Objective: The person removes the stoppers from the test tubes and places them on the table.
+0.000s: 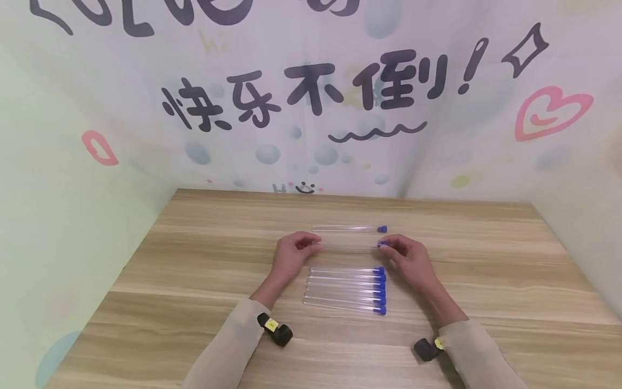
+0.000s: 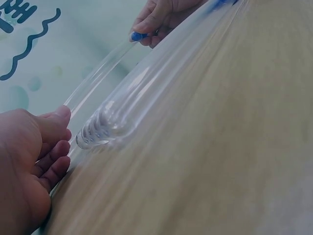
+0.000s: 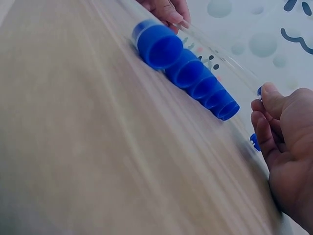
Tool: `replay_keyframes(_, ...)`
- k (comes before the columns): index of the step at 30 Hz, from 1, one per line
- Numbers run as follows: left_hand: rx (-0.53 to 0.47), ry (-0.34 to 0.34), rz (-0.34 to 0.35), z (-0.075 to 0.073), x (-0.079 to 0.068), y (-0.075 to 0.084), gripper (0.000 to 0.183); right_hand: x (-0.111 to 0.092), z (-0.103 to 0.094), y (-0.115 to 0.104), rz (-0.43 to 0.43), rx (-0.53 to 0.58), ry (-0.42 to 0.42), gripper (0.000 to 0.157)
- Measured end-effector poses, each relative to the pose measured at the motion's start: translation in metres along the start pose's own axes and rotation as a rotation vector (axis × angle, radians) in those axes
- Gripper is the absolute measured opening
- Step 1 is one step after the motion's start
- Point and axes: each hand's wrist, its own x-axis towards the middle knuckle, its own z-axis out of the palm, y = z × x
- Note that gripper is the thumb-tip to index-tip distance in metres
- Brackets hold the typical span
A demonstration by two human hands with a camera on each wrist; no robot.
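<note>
A clear test tube (image 1: 347, 246) lies sideways between my two hands. My left hand (image 1: 291, 256) pinches its left, rounded end between thumb and fingers. At the other end, my right hand (image 1: 410, 262) pinches the blue cap (image 2: 139, 36). In the left wrist view this tube slants up from the left hand to the right one. Nearer to me, several capped test tubes (image 1: 340, 286) lie side by side on the table, their blue caps (image 3: 159, 46) all to the right. Behind the hands lies another clear tube (image 1: 342, 229), with a blue cap (image 1: 383, 229) at its right end.
The wood-grain table (image 1: 194, 281) reaches back to a printed cloth (image 1: 272, 162) with dark lettering and pink hearts. Small black cameras (image 1: 281, 334) are strapped at both wrists, over light sleeves (image 1: 228, 346).
</note>
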Motion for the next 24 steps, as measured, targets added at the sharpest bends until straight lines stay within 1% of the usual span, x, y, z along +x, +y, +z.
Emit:
replay_keyframes(7, 0.049, 0.037, -0.003, 0.0018, 0.0037, -0.0032, 0.012, 0.0029, 0.001, 0.0011, -0.016, 0.012, 0.012, 0.016)
replay_keyframes(10, 0.062, 0.043, -0.017, 0.0022, 0.0042, -0.0029, 0.011, 0.0034, 0.0007, 0.0016, -0.005, 0.022, 0.006, 0.016)
replay_keyframes(13, 0.071, 0.053, -0.031, 0.0016, 0.0044, -0.002, 0.01, 0.0042, 0.0002, 0.0026, 0.018, 0.017, 0.002, 0.02)
replay_keyframes(17, 0.079, 0.095, -0.038, 0.0007, 0.0056, -0.001, 0.01, 0.006, -0.0017, 0.0057, 0.08, 0.021, 0.081, 0.029)
replay_keyframes(20, 0.096, 0.124, -0.05, 0.0006, 0.0068, -0.0008, 0.01, 0.0078, -0.0027, 0.007, 0.108, 0.01, 0.147, 0.032)
replay_keyframes(24, 0.129, 0.129, -0.065, 0.0014, 0.0089, -0.0014, 0.01, 0.0086, -0.0018, 0.0059, 0.108, -0.03, 0.152, 0.031)
